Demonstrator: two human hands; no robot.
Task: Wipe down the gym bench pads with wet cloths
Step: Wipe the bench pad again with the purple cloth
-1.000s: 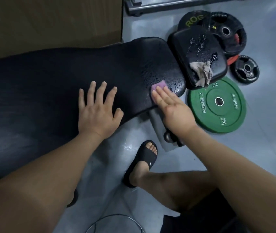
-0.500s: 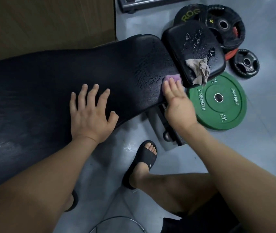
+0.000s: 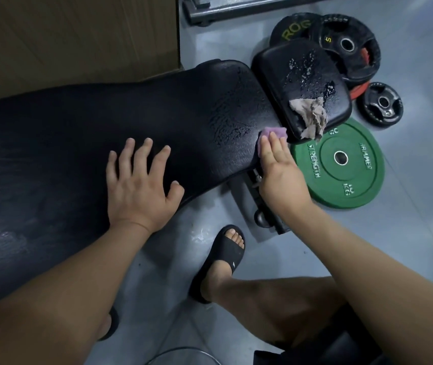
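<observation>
A long black bench pad [image 3: 78, 143] runs from the left edge to the middle, wet and streaked near its right end. A smaller black seat pad [image 3: 299, 83] adjoins it, beaded with water drops. My right hand [image 3: 278, 169] presses a purple cloth [image 3: 353, 132] flat against the long pad's right end, fingers straight. My left hand [image 3: 139, 188] rests flat on the long pad with fingers spread. A crumpled beige cloth [image 3: 311, 115] lies on the seat pad's near corner, hanging over its edge.
On the grey floor right of the bench lie a green weight plate [image 3: 339, 160], two larger black plates [image 3: 347, 46] and a small black plate [image 3: 381, 102]. The bench's metal frame [image 3: 262, 206] shows below my right hand. My sandalled foot [image 3: 225, 254] stands beside it. A wooden panel [image 3: 73, 35] rises behind.
My right hand slid the purple cloth along the long pad's end towards the seat pad. My left hand stayed flat on the pad.
</observation>
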